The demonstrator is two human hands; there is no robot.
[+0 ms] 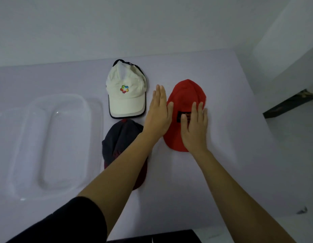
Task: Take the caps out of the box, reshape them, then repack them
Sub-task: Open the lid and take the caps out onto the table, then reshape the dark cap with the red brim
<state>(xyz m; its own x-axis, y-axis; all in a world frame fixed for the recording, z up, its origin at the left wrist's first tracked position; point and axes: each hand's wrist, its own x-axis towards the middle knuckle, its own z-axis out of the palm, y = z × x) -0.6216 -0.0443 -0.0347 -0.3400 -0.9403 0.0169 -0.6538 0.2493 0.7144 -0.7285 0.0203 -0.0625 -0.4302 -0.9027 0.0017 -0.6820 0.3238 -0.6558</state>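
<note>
Far left of the frame sits the clear, shallow plastic box [47, 146], rigid-looking, glossy and probably a bit slippery, nothing in it right now. All three caps are out on the white table [231, 155].

Upper middle is the cream fabric cap with dark trim [126, 92]; it has a little multicoloured pinwheel logo on the front, no words I can read. Below it, lower middle, the dark navy cap with a maroon brim [120, 142] lies half hidden under a forearm.

The left hand [158, 114] is flat and fully open, fingers straight, edge against the left side of the red fabric cap [185, 106], gripping nothing. The right hand [194, 127] is open too, palm pressing down on the red cap's front, partly covering a dark rectangular patch. Patch text is too blurry to read, sorry.

My take: these are light and soft, crowns squash easily, brims are the stiff bit. Grab by the brim, shape the crown with open palms.
</note>
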